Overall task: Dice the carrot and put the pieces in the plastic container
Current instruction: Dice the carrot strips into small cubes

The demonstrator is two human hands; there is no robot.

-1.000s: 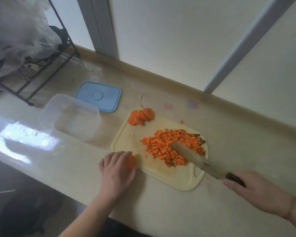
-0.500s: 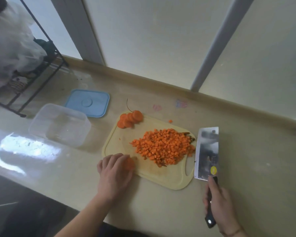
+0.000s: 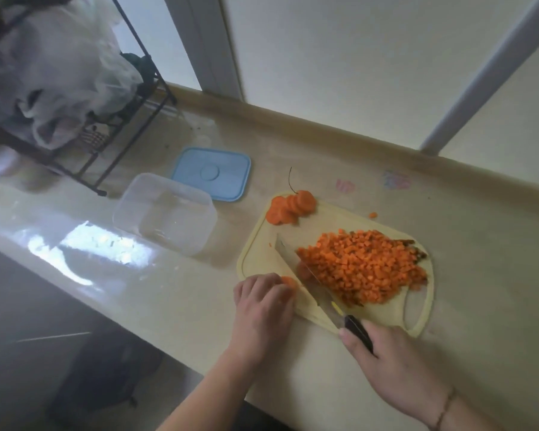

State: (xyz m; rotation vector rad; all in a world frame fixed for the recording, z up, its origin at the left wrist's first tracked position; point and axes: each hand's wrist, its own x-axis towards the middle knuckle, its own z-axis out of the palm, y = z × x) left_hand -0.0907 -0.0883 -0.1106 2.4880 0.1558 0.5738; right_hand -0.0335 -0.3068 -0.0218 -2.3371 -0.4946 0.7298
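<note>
Our right hand curls round the dark handle of the cleaver, whose blade stands edge-down on the yellow cutting board; our left hand has its fingers bent over a carrot piece, pressing it to the board just left of the blade. Right of the blade, touching its flat, lies the heap of diced carrot, which spreads toward the board's handle slot; beyond the blade tip, at the board's far corner, sits a small stack of carrot slices, and one stray cube lies on the counter past the board's far edge. Left of our left hand and further off stands the clear plastic container, open, with no carrot in it that we can see; its blue lid lies flat just behind it. A black wire rack holding plastic bags stands well off to the far left.
</note>
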